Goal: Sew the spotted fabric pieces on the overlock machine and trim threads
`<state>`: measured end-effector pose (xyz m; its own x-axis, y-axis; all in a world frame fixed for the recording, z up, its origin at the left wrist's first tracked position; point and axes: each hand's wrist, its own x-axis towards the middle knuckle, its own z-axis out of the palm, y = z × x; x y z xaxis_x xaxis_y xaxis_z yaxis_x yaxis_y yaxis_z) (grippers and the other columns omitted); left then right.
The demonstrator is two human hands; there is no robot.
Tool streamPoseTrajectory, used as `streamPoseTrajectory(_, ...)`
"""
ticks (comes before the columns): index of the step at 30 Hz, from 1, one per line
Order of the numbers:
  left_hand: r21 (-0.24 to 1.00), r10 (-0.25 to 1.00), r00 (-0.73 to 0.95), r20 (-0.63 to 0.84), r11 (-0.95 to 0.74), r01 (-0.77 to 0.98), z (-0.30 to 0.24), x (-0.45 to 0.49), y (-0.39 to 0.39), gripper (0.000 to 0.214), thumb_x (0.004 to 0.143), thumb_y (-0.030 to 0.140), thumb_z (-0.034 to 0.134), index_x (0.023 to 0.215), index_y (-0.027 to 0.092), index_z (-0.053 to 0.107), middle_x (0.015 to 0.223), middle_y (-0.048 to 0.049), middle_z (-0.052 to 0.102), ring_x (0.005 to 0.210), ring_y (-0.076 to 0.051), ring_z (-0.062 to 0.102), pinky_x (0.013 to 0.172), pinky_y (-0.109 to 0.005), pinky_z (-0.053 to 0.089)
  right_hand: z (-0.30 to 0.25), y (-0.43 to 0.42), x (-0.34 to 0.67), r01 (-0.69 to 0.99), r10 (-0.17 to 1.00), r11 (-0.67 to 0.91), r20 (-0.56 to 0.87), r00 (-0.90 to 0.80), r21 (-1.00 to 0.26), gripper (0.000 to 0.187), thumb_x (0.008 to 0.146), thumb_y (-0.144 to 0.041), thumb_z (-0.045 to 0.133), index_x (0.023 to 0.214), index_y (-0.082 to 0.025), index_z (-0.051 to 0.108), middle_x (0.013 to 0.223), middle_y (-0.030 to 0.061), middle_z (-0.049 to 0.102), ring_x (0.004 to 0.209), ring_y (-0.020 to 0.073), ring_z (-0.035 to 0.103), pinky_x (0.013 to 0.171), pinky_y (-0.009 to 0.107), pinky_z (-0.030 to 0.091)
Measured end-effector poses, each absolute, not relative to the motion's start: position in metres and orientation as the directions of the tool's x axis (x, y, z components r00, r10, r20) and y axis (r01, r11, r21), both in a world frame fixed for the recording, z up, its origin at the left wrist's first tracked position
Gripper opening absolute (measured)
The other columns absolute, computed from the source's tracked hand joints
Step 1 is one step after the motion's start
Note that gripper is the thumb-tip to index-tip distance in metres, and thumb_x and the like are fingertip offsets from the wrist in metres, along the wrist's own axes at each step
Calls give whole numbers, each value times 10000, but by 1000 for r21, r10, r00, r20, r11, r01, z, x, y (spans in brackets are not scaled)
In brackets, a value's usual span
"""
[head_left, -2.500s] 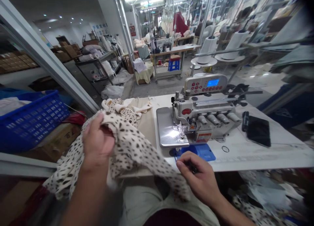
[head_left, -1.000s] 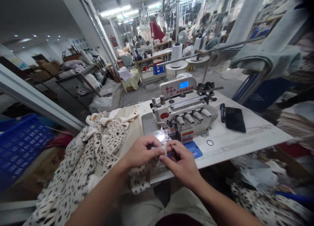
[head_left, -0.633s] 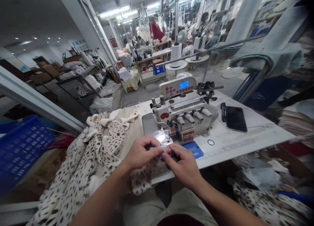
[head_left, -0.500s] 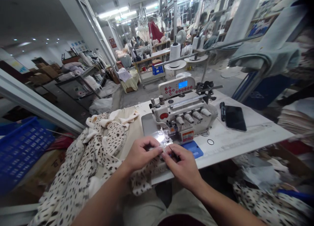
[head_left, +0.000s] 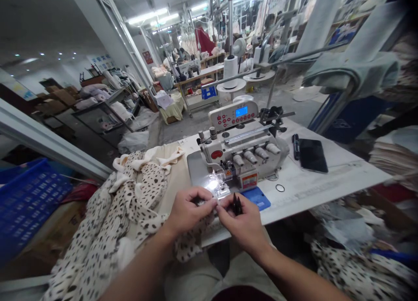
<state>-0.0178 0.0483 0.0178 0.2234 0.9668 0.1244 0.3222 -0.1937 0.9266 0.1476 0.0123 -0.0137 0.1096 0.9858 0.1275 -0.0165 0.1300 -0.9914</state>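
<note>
1. Swung upright since the earlier frame, the black thread snips [head_left: 237, 204] now stand points-up in my right hand [head_left: 243, 224], fingers [head_left: 225, 211] closed around them.
2. My left hand [head_left: 191, 206] sits just beside it at lower centre, fingers [head_left: 209, 199] closed on a fold of the spotted fabric [head_left: 140, 192], which spreads across the desk [head_left: 326, 181] to the left.
3. Both forearms rise from the bottom edge, hands close before the overlock machine [head_left: 238, 150].
</note>
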Motion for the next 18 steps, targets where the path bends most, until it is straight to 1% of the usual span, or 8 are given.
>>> streamPoseTrajectory(1,931,971,212,113,-178,318,19,-17,48,158,768,273,775,738,153,678,773,-38,715,709,-139,652,680,-235,516,-13,13,148,-47,992,82,76,103,-996,160,782,-302,707,780,-174,613,634,-39,547,516,94,405,490,216,342)
streamPoseTrajectory(3,941,976,201,82,-142,306,21,-16,48,185,761,295,786,807,155,674,770,-26,708,687,-133,648,650,-227,513,-10,14,151,-88,999,22,19,34,-996,204,788,-346,702,852,-160,647,655,-33,559,527,97,412,499,217,350)
streamPoseTrajectory(6,928,974,213,71,-143,343,26,-15,47,225,758,316,798,867,167,669,792,-15,708,696,-133,649,629,-220,505,-9,15,156,-63,996,15,21,-92,-998,249,845,-385,645,746,-157,648,626,-26,539,569,114,439,540,228,363)
streamPoseTrajectory(8,880,970,219,109,-196,432,27,-13,48,180,774,298,789,853,180,678,792,-3,710,696,-129,646,632,-222,495,-11,16,159,-24,996,13,15,-91,-1000,294,864,-399,623,689,-162,616,606,-29,519,578,118,438,548,231,358)
streamPoseTrajectory(10,804,956,236,171,-274,528,26,-9,50,107,798,251,768,835,193,686,795,10,713,707,-127,645,655,-229,487,-17,16,159,13,999,6,5,-33,-1000,317,864,-413,612,668,-164,600,600,-25,522,578,123,441,546,234,358)
streamPoseTrajectory(12,715,935,264,236,-351,604,22,-2,54,56,818,186,737,831,202,685,801,16,711,733,-133,644,679,-242,477,-23,17,157,44,998,6,8,60,-999,330,857,-427,600,664,-160,619,607,-10,550,588,135,467,557,242,380)
streamPoseTrajectory(15,573,900,298,318,-433,695,17,9,58,103,813,113,721,791,198,667,767,12,679,756,-152,620,695,-269,455,-33,18,151,53,977,-2,9,211,-999,352,836,-464,607,690,-151,671,614,10,596,596,157,517,574,257,427)
streamPoseTrajectory(18,387,832,303,464,-498,776,15,15,56,116,837,154,721,755,187,647,777,-18,652,804,-188,586,740,-321,440,-40,19,146,23,950,-18,-10,313,-1000,364,813,-487,626,686,-151,686,604,19,621,577,166,546,570,264,458)
